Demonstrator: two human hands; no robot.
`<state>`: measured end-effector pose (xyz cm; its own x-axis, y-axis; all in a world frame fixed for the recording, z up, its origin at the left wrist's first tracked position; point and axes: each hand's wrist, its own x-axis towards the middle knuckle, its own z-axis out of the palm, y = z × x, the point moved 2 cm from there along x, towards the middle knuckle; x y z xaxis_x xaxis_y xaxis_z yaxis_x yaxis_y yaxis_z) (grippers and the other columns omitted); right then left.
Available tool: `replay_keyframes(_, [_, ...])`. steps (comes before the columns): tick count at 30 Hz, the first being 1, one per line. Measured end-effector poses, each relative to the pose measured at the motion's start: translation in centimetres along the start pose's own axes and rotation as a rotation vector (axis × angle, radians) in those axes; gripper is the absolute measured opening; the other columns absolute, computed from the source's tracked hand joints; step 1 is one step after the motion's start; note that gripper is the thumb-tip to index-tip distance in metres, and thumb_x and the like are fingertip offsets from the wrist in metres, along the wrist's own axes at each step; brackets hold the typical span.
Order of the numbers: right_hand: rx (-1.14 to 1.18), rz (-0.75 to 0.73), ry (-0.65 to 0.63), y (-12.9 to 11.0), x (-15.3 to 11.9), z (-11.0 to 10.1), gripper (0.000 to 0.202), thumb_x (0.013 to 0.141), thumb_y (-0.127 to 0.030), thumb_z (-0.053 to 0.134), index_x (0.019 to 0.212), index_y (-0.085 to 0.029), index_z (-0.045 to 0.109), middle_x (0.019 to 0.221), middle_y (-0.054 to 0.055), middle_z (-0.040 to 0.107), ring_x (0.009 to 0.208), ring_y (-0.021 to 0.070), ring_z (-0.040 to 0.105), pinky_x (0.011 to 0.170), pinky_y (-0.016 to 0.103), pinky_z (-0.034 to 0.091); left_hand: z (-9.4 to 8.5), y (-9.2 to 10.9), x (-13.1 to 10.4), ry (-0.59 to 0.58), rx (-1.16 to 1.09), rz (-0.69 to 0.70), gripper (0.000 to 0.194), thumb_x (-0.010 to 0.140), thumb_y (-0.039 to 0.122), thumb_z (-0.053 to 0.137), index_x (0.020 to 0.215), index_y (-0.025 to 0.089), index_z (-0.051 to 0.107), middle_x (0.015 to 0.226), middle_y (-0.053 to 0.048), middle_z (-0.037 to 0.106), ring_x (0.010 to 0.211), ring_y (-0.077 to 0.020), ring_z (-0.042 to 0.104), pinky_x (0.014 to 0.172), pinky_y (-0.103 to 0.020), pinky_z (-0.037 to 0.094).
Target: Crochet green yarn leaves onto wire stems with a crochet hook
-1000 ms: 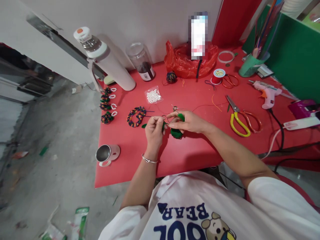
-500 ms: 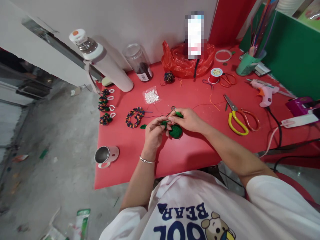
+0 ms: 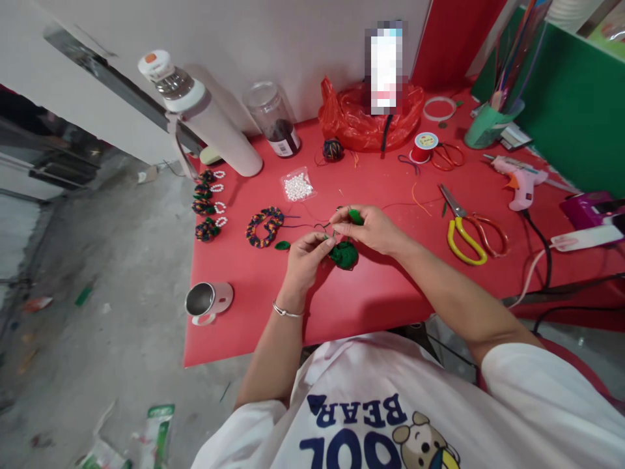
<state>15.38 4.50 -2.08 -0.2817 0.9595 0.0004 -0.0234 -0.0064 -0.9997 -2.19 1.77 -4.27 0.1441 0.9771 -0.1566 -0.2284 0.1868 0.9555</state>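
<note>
My left hand (image 3: pixel 308 256) is closed in a pinch on green yarn, its thumb and index fingertips pressed together. Close by on the right, my right hand (image 3: pixel 366 229) is also closed, with a small dark green piece (image 3: pixel 356 216) showing between its fingers; whether it is knitted work or a tool handle I cannot make out. Just below the fingertips of both hands sits a ball of green yarn (image 3: pixel 344 255). A green leaf-shaped piece (image 3: pixel 282 245) lies beside my left hand. Further left is a multicoloured knitted ring (image 3: pixel 264 227) with dark thread ends trailing toward my hands.
Scissors (image 3: pixel 463 225) and a pink glue gun (image 3: pixel 520 179) lie to the right. A mug (image 3: pixel 209 302) stands at the left edge, below several beaded yarn pieces (image 3: pixel 208 228). Behind are a bag of white beads (image 3: pixel 297 185), a tall bottle (image 3: pixel 215 124), a jar (image 3: pixel 273 120) and a red bag (image 3: pixel 336 117).
My fingertips have parted slightly, with the right hand shifting a little up and away from the left. More of the green yarn ball shows now.
</note>
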Motion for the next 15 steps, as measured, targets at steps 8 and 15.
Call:
replay_keyframes(8, [-0.290, -0.081, 0.169, -0.21, -0.11, -0.29, 0.019, 0.083, -0.035, 0.070, 0.090, -0.019, 0.074, 0.088, 0.004, 0.074, 0.077, 0.0148, 0.059, 0.074, 0.029, 0.046, 0.02, 0.41, 0.33, 0.186, -0.140, -0.037, 0.044, 0.055, 0.039, 0.101, 0.071, 0.016, 0.066, 0.056, 0.004, 0.062, 0.040, -0.0042, 0.046, 0.038, -0.015, 0.032])
replay_keyframes(15, [-0.333, 0.057, 0.012, -0.39, -0.40, 0.13, 0.019, 0.081, -0.029, 0.062, 0.080, -0.017, 0.077, 0.072, 0.002, 0.070, 0.067, 0.0135, 0.055, 0.067, 0.029, 0.041, -0.38, 0.35, 0.47, 0.253, -0.175, 0.005, 0.045, 0.059, 0.039, 0.099, 0.076, 0.017, 0.065, 0.060, 0.003, 0.067, 0.041, -0.0049, 0.051, 0.037, -0.014, 0.032])
